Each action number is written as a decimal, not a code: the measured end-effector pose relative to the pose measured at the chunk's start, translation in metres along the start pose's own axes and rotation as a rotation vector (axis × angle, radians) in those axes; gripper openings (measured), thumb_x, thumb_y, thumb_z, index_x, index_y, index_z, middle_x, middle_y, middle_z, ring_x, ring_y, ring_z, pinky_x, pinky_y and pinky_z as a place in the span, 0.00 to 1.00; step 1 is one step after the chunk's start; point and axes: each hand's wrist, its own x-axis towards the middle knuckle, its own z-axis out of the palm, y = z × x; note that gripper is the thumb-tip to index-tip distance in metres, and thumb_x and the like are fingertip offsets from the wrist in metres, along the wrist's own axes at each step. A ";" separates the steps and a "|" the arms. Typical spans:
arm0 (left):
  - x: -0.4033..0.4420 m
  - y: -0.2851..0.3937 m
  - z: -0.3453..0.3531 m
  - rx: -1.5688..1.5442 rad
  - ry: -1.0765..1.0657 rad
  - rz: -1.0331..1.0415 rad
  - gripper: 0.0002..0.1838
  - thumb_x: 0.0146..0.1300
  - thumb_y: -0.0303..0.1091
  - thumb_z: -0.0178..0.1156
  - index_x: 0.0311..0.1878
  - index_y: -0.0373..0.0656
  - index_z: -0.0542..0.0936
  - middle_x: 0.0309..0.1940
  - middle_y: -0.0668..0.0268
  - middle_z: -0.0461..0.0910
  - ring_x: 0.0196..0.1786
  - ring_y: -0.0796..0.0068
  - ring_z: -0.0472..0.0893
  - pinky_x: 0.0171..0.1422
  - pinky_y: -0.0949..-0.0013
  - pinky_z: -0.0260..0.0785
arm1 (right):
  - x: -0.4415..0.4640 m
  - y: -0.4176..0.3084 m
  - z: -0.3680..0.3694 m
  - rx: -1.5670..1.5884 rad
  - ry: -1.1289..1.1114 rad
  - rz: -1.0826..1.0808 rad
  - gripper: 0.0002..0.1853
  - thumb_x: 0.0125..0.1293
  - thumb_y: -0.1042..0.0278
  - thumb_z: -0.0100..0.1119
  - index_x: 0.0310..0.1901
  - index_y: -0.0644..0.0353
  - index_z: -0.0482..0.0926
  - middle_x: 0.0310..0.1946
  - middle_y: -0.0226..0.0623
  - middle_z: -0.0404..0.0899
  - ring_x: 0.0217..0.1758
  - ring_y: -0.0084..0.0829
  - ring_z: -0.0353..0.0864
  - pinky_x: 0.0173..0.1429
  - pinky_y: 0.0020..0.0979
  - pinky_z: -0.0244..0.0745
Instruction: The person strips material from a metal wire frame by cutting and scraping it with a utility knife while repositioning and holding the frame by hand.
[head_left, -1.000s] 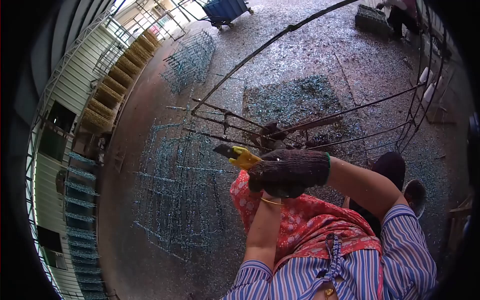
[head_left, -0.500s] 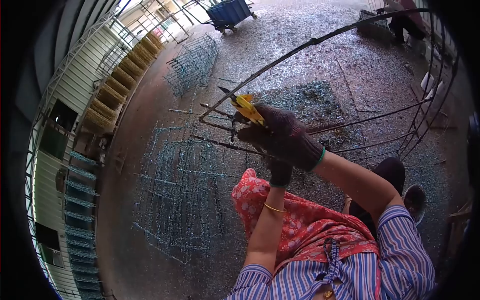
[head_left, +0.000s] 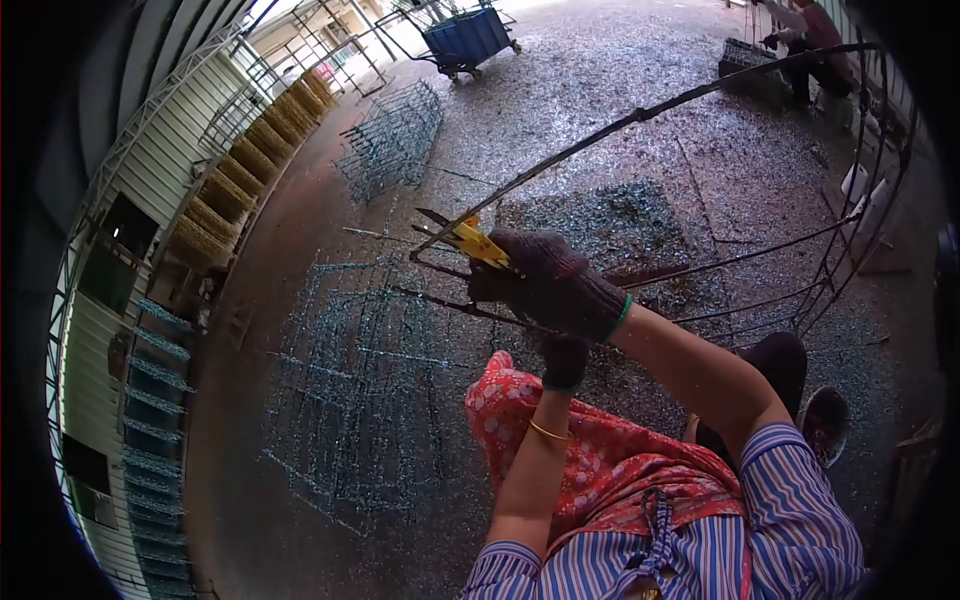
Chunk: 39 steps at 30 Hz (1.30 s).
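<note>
My right hand [head_left: 545, 280], in a dark knit glove, is closed around yellow-handled snips [head_left: 482, 246]. Their dark pointed jaws are at the near corner of a large dark wire frame [head_left: 640, 115], raised above the floor. Just below, my left hand [head_left: 565, 362], gloved too, is closed at one of the frame's lower rods. Its fingers are largely hidden behind the rod and the right hand. From the corner the frame sweeps out to the right in long curved rods.
Glittery teal wire frames lie on the floor [head_left: 360, 400], and more are stacked [head_left: 390, 140] farther off. A blue wheeled cart [head_left: 468, 42] stands at the back. Another person [head_left: 815, 50] crouches at far right. Gold bundles [head_left: 225, 195] line the left wall.
The snips and the frame's corner have shifted slightly down in view, and the tool's dark jaws now look parted. The crouching person shows more fully.
</note>
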 end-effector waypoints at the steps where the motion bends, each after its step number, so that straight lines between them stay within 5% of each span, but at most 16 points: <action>1: -0.014 0.008 0.011 0.035 0.084 0.004 0.29 0.76 0.45 0.37 0.74 0.42 0.50 0.70 0.60 0.61 0.71 0.70 0.60 0.75 0.67 0.51 | -0.005 0.000 0.001 0.010 -0.003 0.014 0.16 0.59 0.62 0.68 0.42 0.61 0.76 0.29 0.40 0.79 0.33 0.24 0.79 0.38 0.32 0.74; 2: -0.001 -0.015 -0.035 0.041 0.101 0.001 0.29 0.76 0.45 0.37 0.74 0.42 0.50 0.70 0.60 0.61 0.71 0.70 0.60 0.75 0.67 0.51 | -0.010 0.001 0.001 -0.074 -0.005 -0.005 0.15 0.59 0.62 0.67 0.42 0.61 0.76 0.28 0.41 0.79 0.33 0.25 0.79 0.37 0.32 0.74; 7: 0.173 -0.071 -0.168 -1.235 -0.984 0.006 0.32 0.75 0.48 0.39 0.75 0.46 0.45 0.71 0.59 0.55 0.73 0.66 0.56 0.76 0.66 0.50 | -0.031 0.009 0.001 -0.058 -0.014 0.063 0.13 0.60 0.63 0.65 0.41 0.61 0.76 0.27 0.42 0.78 0.31 0.31 0.81 0.36 0.33 0.74; 8: 0.075 -0.059 -0.163 -1.232 -0.972 0.003 0.32 0.75 0.48 0.39 0.75 0.46 0.45 0.71 0.59 0.55 0.73 0.66 0.56 0.76 0.66 0.50 | -0.029 0.005 -0.001 -0.118 0.083 0.043 0.13 0.61 0.63 0.65 0.42 0.61 0.75 0.28 0.43 0.78 0.31 0.34 0.81 0.35 0.34 0.74; 10: 0.009 -0.002 -0.021 0.360 -0.345 0.151 0.33 0.75 0.49 0.39 0.76 0.48 0.42 0.73 0.60 0.50 0.73 0.64 0.54 0.77 0.65 0.48 | -0.022 0.008 -0.001 -0.202 0.213 -0.047 0.20 0.59 0.59 0.65 0.47 0.61 0.73 0.33 0.49 0.77 0.37 0.47 0.81 0.38 0.44 0.75; 14: -0.005 0.005 -0.004 0.240 -0.253 0.123 0.31 0.75 0.46 0.42 0.74 0.45 0.48 0.71 0.58 0.54 0.71 0.61 0.58 0.76 0.58 0.51 | -0.009 -0.005 0.001 -0.249 0.112 -0.079 0.21 0.59 0.60 0.65 0.50 0.61 0.72 0.37 0.49 0.77 0.41 0.48 0.80 0.41 0.43 0.75; 17: -0.004 0.004 -0.006 0.029 -0.096 0.051 0.32 0.76 0.48 0.35 0.76 0.47 0.41 0.75 0.62 0.45 0.75 0.64 0.51 0.78 0.60 0.43 | 0.001 0.009 0.006 -0.200 0.157 -0.180 0.22 0.58 0.59 0.68 0.49 0.62 0.75 0.32 0.44 0.76 0.33 0.40 0.80 0.38 0.35 0.74; 20: 0.014 -0.006 -0.040 0.066 -0.296 0.044 0.31 0.76 0.47 0.34 0.76 0.46 0.41 0.76 0.63 0.43 0.76 0.65 0.49 0.79 0.59 0.41 | 0.005 0.013 0.003 -0.230 0.095 -0.163 0.21 0.58 0.59 0.68 0.48 0.63 0.75 0.32 0.42 0.77 0.33 0.38 0.80 0.38 0.35 0.74; 23: 0.015 -0.007 -0.035 0.193 -0.306 0.171 0.30 0.73 0.46 0.40 0.74 0.45 0.52 0.72 0.59 0.55 0.72 0.59 0.59 0.78 0.56 0.47 | 0.006 0.015 -0.001 -0.167 0.077 -0.189 0.18 0.59 0.60 0.67 0.45 0.63 0.76 0.31 0.42 0.77 0.33 0.36 0.80 0.37 0.34 0.74; 25: 0.012 -0.002 -0.025 -0.111 0.024 -0.066 0.29 0.73 0.44 0.40 0.74 0.45 0.52 0.73 0.60 0.54 0.72 0.60 0.59 0.77 0.56 0.48 | 0.006 0.014 -0.005 -0.109 0.013 -0.216 0.16 0.59 0.62 0.67 0.43 0.63 0.77 0.31 0.42 0.77 0.32 0.34 0.80 0.36 0.33 0.74; 26: 0.012 -0.004 -0.029 -0.109 0.025 -0.068 0.29 0.73 0.44 0.40 0.74 0.45 0.52 0.73 0.60 0.54 0.72 0.60 0.59 0.77 0.56 0.48 | 0.005 0.015 -0.005 -0.109 0.014 -0.214 0.16 0.59 0.62 0.67 0.43 0.63 0.77 0.31 0.42 0.77 0.32 0.34 0.80 0.36 0.33 0.74; 29: 0.001 -0.002 -0.023 0.124 -0.254 0.052 0.30 0.76 0.42 0.37 0.75 0.44 0.42 0.76 0.64 0.45 0.76 0.67 0.50 0.79 0.63 0.40 | 0.000 0.011 -0.003 -0.126 0.051 -0.198 0.16 0.59 0.62 0.68 0.43 0.64 0.77 0.30 0.42 0.78 0.32 0.34 0.80 0.36 0.33 0.74; 32: 0.003 -0.008 -0.022 0.182 -0.149 0.135 0.30 0.76 0.43 0.37 0.75 0.45 0.43 0.75 0.64 0.47 0.75 0.67 0.52 0.78 0.63 0.43 | -0.011 0.007 -0.005 -0.190 0.027 -0.143 0.17 0.58 0.63 0.68 0.44 0.64 0.77 0.31 0.41 0.79 0.33 0.32 0.80 0.37 0.32 0.74; 35: 0.022 -0.017 -0.047 0.132 -0.373 0.122 0.32 0.72 0.36 0.46 0.75 0.46 0.47 0.70 0.59 0.57 0.72 0.62 0.59 0.76 0.56 0.52 | -0.026 0.015 -0.005 -0.100 0.132 -0.152 0.17 0.59 0.63 0.68 0.45 0.63 0.78 0.31 0.39 0.80 0.34 0.29 0.81 0.37 0.31 0.75; 37: 0.019 -0.001 -0.045 0.177 -0.446 0.174 0.32 0.70 0.33 0.50 0.73 0.45 0.50 0.68 0.57 0.60 0.70 0.63 0.62 0.75 0.58 0.55 | -0.042 0.012 -0.015 0.033 0.186 -0.067 0.16 0.60 0.60 0.66 0.44 0.62 0.76 0.30 0.45 0.78 0.33 0.37 0.82 0.36 0.35 0.75; 39: 0.036 0.002 -0.076 -0.112 -0.483 -0.058 0.30 0.69 0.32 0.50 0.72 0.45 0.53 0.66 0.57 0.63 0.68 0.64 0.64 0.73 0.59 0.57 | -0.066 0.007 -0.030 0.117 0.141 -0.006 0.16 0.60 0.61 0.66 0.44 0.62 0.76 0.31 0.45 0.79 0.34 0.35 0.82 0.36 0.34 0.75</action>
